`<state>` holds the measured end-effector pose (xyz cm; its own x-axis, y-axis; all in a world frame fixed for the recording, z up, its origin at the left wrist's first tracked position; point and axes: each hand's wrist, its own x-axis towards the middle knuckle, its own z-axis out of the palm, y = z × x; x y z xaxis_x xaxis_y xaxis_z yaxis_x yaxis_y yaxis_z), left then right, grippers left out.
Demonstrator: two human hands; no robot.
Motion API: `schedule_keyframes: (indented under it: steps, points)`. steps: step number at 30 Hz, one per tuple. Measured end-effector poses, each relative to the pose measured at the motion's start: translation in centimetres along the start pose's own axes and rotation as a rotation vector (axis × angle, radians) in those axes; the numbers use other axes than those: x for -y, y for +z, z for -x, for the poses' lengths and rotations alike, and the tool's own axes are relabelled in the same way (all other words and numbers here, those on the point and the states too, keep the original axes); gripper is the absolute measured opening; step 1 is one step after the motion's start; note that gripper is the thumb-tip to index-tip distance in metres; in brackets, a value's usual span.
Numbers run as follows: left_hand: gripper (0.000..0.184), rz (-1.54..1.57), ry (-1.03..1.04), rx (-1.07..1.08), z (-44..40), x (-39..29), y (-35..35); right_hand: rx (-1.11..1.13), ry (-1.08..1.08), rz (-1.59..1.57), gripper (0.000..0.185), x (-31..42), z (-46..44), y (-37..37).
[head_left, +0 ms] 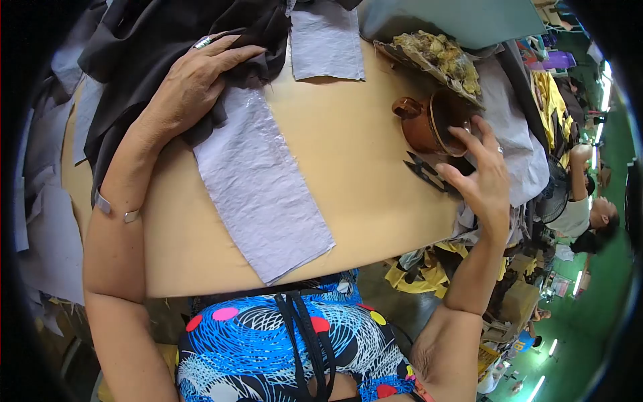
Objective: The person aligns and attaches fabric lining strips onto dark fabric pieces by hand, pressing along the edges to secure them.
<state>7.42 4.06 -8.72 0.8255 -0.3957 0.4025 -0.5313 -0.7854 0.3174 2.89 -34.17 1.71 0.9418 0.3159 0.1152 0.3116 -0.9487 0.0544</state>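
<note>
On the left, my left hand (191,84) grips a bunched dark brown cloth (134,53), some fingertips hidden in its folds. A pale lilac fabric strip (261,184) runs from under that cloth toward the table's front edge. At the right, my right hand (485,171) is open over a brown glossy mug (420,127), which lies tipped with its mouth toward me and to the right. The fingertips reach to its mouth, thumb apart; what is inside is hidden. Black thread snips (422,171) lie between the mug and my thumb.
Another lilac piece (326,43) lies at the back of the tan table (348,161). Behind the mug is a pad of yellowish fibres (442,60), beside a grey-blue panel (455,20). Crumpled pale cloth (509,127) lines the right. Yellow cloth scraps (422,271) are below. Other people work farther right.
</note>
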Motion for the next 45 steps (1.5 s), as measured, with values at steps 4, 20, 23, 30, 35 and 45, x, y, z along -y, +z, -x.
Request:
schedule_keyframes:
  steps: [4, 20, 23, 30, 35, 45]
  points:
    - [0.045, 0.008, -0.008, -0.008, -0.1, -0.2, 0.2, 0.145, 0.115, 0.038, 0.050, -0.3, -0.8, 1.0]
    - [0.048, -0.015, 0.061, -0.078, -0.1, 0.9, 1.1, 0.158, -0.463, -0.784, 0.029, 11.9, -3.1, 5.0]
    - [0.049, -0.008, 0.098, -0.111, -0.3, 0.9, 1.0, 0.146, -0.555, -0.805, 0.031, 12.8, -4.5, 6.9]
    - [0.049, 0.067, 0.022, 0.054, -0.3, -0.8, -1.4, 0.290, -0.646, -0.847, 0.036, 10.3, -2.4, 7.0]
    - [0.046, 0.057, 0.033, 0.045, -0.6, -0.6, -0.9, 0.085, -0.598, -0.706, 0.036, 11.7, -2.2, 7.3]
    - [0.047, 0.022, 0.050, 0.028, -0.5, -0.6, -0.8, 0.199, -0.659, -0.735, 0.030, 9.7, 2.2, 5.5]
